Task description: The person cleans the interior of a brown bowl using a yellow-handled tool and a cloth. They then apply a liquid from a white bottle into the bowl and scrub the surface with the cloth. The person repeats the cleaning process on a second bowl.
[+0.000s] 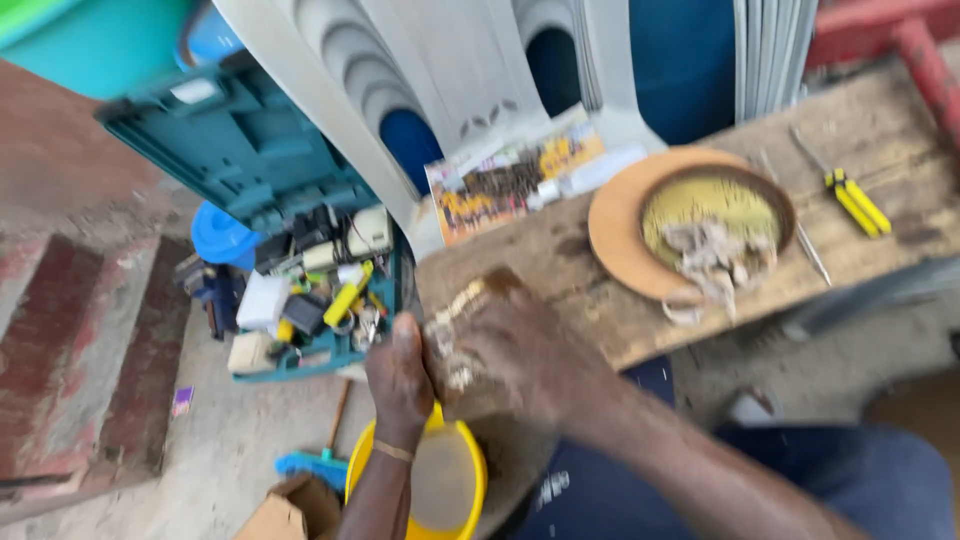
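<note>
Rough concrete floor below, wooden bench (600, 300) across the middle. Nearest, just off the bench's near left corner: yellow bucket (452, 482), rim under both wrists, with a cardboard box (290, 512) to its left.

Above the bucket, at that same corner: left hand (400, 378) and right hand (530, 362) pressed together around a brown lump (468, 335) flecked with pale bits. Left fingers closed on its near side, thumb up; right fingers curled over the top. Blurred, so exact grip hard to read.

Best worked, by the look of it, with the lump held squarely over the bucket, so anything loosened drops inside and not on the floor. Brace against the bench corner for steadiness; firm but not crushing.

Further along the bench, to the right: round plate (615, 225) bearing a dish of pale scraps (715, 255), then a yellow-handled tool (856, 200). Left of the bench: open teal toolbox (250, 150). Behind the bench: stacked white chairs (450, 70).
</note>
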